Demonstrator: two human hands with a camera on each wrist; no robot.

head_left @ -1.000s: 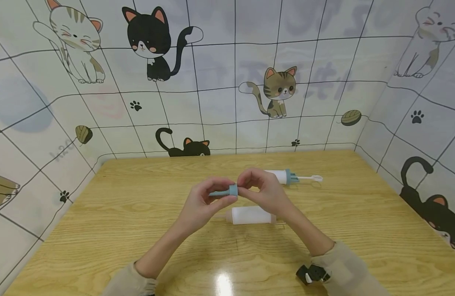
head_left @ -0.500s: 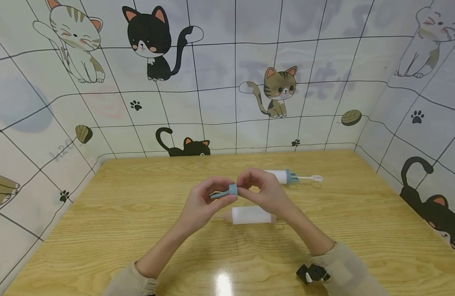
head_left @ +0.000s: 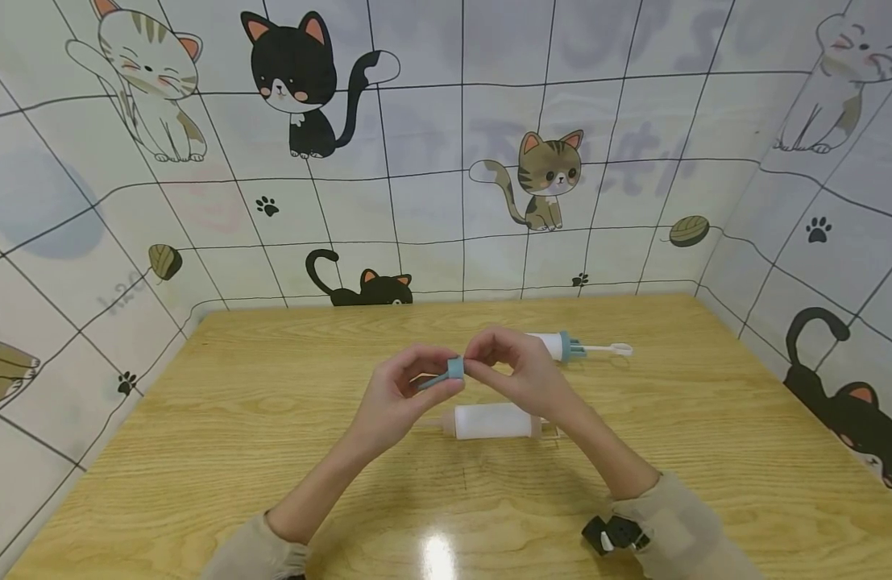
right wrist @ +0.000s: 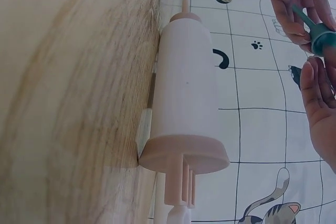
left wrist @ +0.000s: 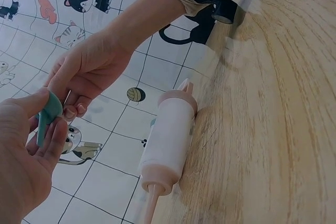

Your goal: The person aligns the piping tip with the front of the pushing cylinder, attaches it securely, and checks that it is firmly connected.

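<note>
My left hand (head_left: 391, 399) holds a small blue-green cap (head_left: 455, 368) with a slim stem, clear of the table, thumb below and fingers above. My right hand (head_left: 521, 370) pinches at the cap's right rim with thumb and forefinger; its other fingers are curled. In the left wrist view the stem of the cap (left wrist: 47, 116) points downward between the hands. Just below the hands lies a white cylinder (head_left: 492, 421) with beige ends. The right wrist view shows this beige-ended cylinder (right wrist: 186, 77) close up, with prongs on one end and a thin stem on the other.
Behind my right hand lies another white cylinder (head_left: 547, 345) with a blue-green pronged end and a white looped tip pointing right. The wooden table (head_left: 271, 346) meets a cat-patterned cloth (head_left: 424, 201) at the back and sides.
The cap's stem has tilted, its free end swinging lower in the left hand. The right hand has shifted slightly at the rim. The cylinders on the table have not moved.
</note>
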